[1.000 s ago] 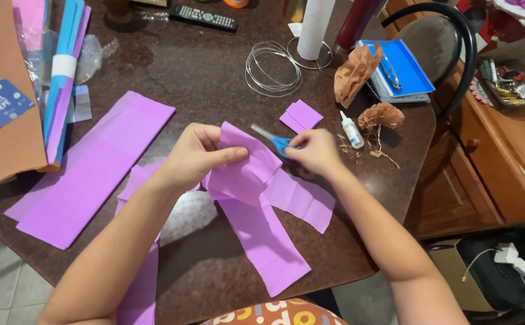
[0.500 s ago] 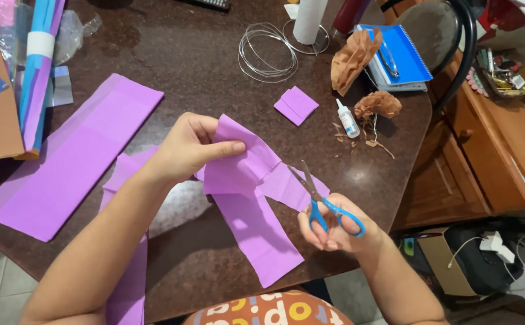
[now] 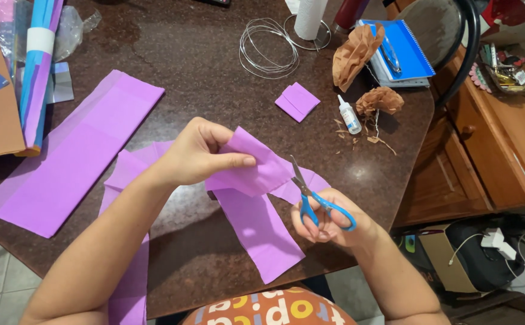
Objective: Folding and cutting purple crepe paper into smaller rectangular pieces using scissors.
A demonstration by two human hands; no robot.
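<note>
Head view: the purple tissue strip (image 3: pixel 256 180) lies at the table's centre, its upper end pinched between thumb and fingers of the left hand (image 3: pixel 199 150), its lower end trailing toward six o'clock, short of the table edge (image 3: pixel 238 298). At four o'clock, the right hand (image 3: pixel 328 219) grips blue-handled scissors (image 3: pixel 316 198), blades nearly closed against the strip's right edge. A wide purple sheet (image 3: pixel 76 156) lies at nine o'clock. Bare tabletop opens toward twelve, up to a wire coil (image 3: pixel 268 48); a glue bottle (image 3: pixel 350 114) stands at two o'clock.
</note>
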